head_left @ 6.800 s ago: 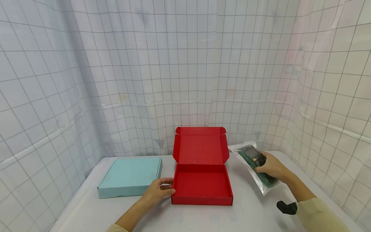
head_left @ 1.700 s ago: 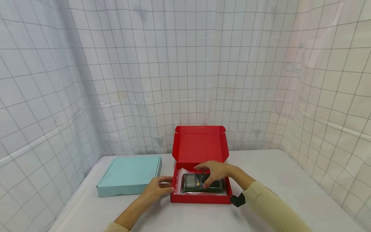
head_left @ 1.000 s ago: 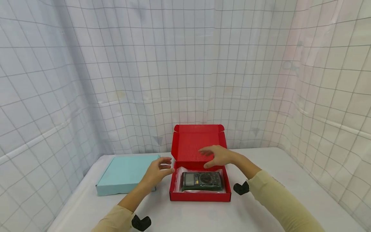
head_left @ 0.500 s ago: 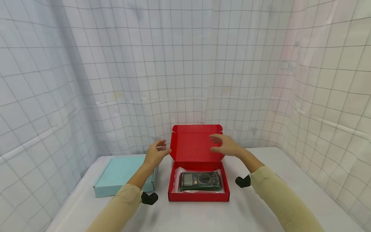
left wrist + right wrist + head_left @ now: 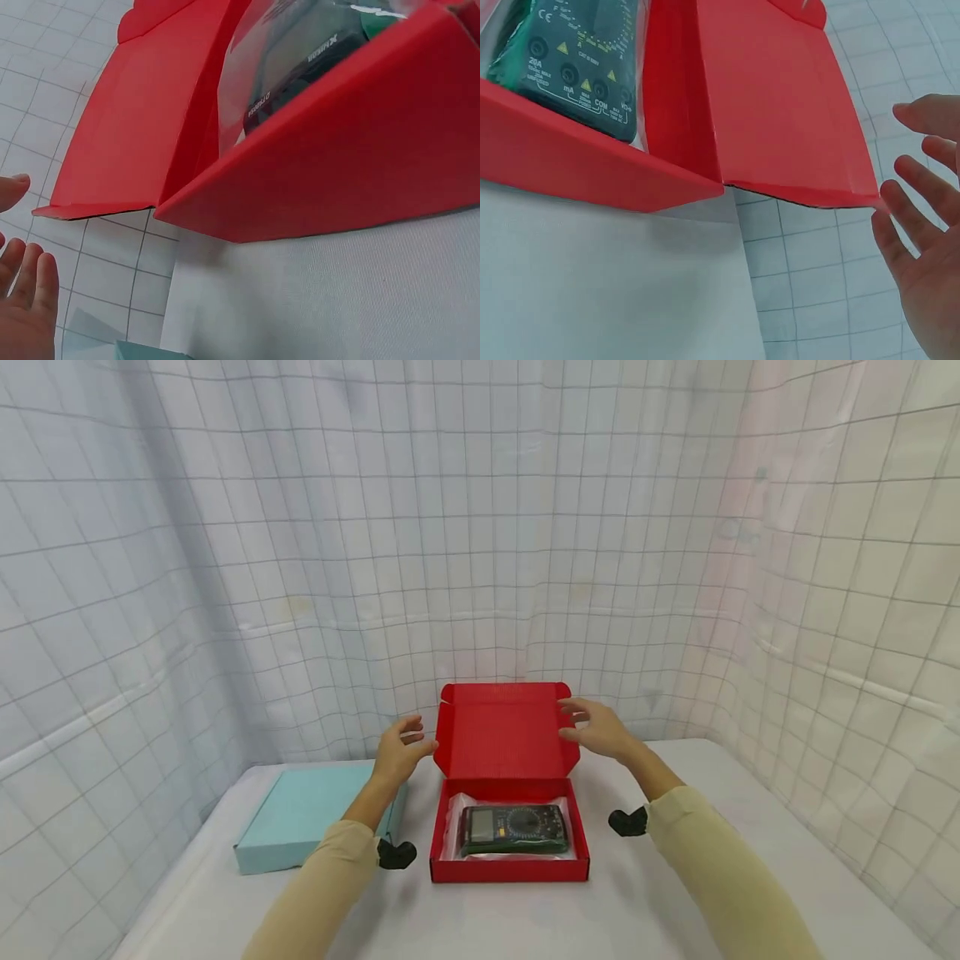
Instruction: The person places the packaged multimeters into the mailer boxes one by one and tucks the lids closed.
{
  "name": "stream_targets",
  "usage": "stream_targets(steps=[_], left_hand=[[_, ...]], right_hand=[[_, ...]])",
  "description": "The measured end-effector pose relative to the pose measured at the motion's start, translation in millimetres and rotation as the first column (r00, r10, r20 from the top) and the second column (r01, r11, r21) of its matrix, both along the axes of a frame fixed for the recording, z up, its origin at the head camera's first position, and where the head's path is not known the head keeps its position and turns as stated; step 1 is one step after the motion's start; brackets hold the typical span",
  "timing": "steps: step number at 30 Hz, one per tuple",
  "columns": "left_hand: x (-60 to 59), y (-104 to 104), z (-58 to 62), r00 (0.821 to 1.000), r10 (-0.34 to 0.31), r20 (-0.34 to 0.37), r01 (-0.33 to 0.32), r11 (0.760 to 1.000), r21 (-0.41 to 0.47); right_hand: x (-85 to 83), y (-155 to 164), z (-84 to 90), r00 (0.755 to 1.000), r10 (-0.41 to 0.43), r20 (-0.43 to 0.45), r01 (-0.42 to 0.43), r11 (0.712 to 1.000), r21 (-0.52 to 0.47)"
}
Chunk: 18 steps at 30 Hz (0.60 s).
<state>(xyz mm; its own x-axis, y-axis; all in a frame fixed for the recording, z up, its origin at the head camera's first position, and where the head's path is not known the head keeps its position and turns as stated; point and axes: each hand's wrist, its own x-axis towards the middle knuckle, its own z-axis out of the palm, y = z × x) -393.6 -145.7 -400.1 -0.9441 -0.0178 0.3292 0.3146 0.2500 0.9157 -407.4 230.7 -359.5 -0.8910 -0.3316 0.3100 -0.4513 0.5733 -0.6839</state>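
Grip of the left hand (image 5: 399, 752) and right hand (image 5: 600, 731): fingers parted, loosely bent, empty, near the side flaps (image 5: 444, 739) of the raised lid (image 5: 504, 739); contact at right uncertain. Matched, gentle pressure should keep it square. Below, the bagged multimeter (image 5: 513, 828) lies face up inside the red box (image 5: 510, 872).

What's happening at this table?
A person's left hand and right hand are raised at either side of the lid of an open red box, gripping nothing; I can't tell whether the right fingers touch it. A meter in clear plastic lies inside the box. A closed blue box sits to the left.
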Motion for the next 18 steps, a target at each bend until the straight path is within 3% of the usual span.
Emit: stream_targets(steps=[11,14,18], left_hand=[[-10.2,17.0,-10.8,1.0,0.01,0.024,-0.01,1.0,0.009],[-11.0,22.6,-15.9,0.998,0.012,0.057,-0.014,0.999,0.041],[-12.1,25.7,-22.5,0.995,-0.04,0.093,0.026,0.988,0.151]], right_hand=[[-5.5,9.7,-26.6,0.984,-0.167,0.056,0.171,0.981,-0.088],[-7.0,8.1,-33.2,0.984,-0.155,0.091,0.165,0.98,-0.11],[-10.6,2.3,-39.2,0.986,-0.104,0.133,0.129,0.971,-0.203]])
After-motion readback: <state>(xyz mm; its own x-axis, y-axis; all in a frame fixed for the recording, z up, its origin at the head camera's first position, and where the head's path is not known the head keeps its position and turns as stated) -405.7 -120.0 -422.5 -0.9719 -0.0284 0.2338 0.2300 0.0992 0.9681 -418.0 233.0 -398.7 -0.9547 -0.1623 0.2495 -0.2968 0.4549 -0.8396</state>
